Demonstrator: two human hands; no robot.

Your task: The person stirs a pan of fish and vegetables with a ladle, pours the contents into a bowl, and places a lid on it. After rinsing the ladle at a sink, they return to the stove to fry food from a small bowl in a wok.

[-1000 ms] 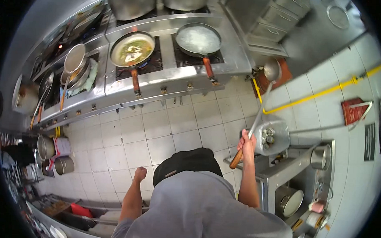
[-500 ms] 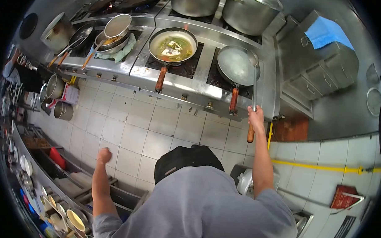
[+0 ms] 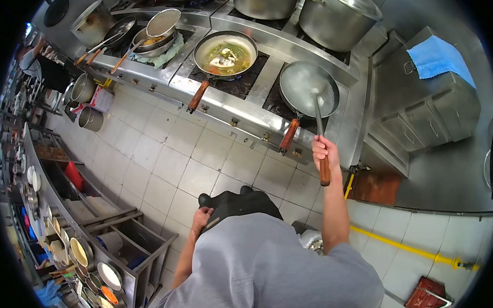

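No readable text or numbers, red board [image 3: 427, 295] on the wall tiles [image 3: 417, 236] too blurred

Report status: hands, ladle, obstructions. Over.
Right hand shut on ladle, its bowl in the pale-liquid pan. Left hand at black cap. Nothing between ladle and pan.

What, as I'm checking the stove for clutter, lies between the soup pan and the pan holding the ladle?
Nothing: the head view shows only a bare steel strip of stove between the soup pan and the second pan, where the ladle dips.
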